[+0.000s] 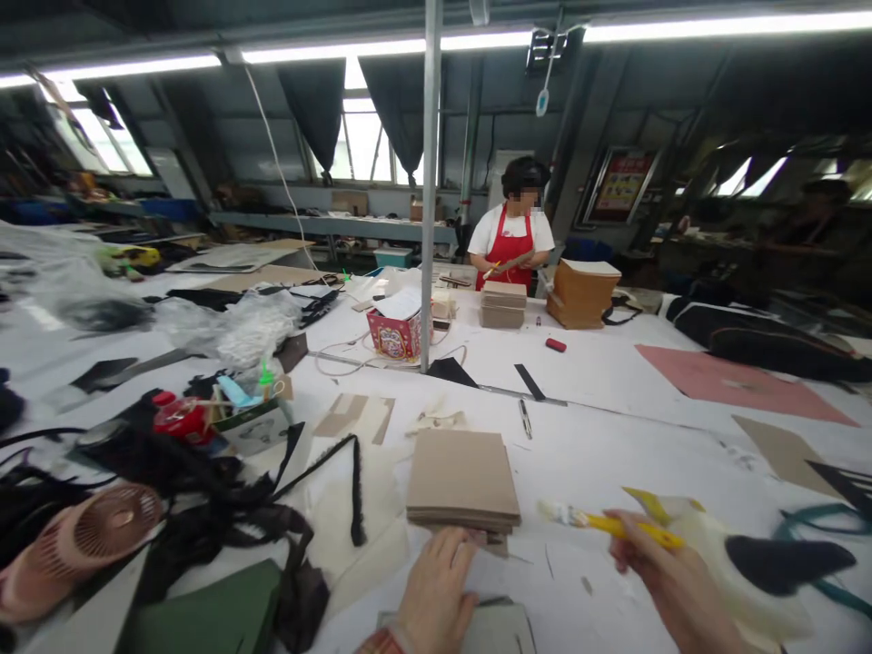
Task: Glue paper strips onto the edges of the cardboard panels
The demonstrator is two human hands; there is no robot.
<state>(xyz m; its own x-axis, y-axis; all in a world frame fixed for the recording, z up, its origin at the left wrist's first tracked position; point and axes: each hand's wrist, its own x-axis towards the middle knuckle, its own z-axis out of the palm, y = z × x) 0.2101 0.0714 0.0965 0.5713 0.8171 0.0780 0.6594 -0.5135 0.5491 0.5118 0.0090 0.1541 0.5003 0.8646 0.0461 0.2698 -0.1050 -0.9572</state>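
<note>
My right hand grips a flat paintbrush by its yellow handle, its pale bristles pointing left. A stack of brown-grey cardboard pieces lies in front of me. My left hand is at the near edge of this stack, fingers stretched forward over the table; whether they press on a piece there is hidden. Below that hand lie pale grey flat pieces, partly covered by it. Just beyond my right hand sits a pale yellowish, translucent container with a dark object by it.
A pen lies beyond the stack. On the left are black fabric scraps, a pink fan and a green sheet. A metal pole rises mid-table. Across it stands a co-worker in a red apron, near more stacks.
</note>
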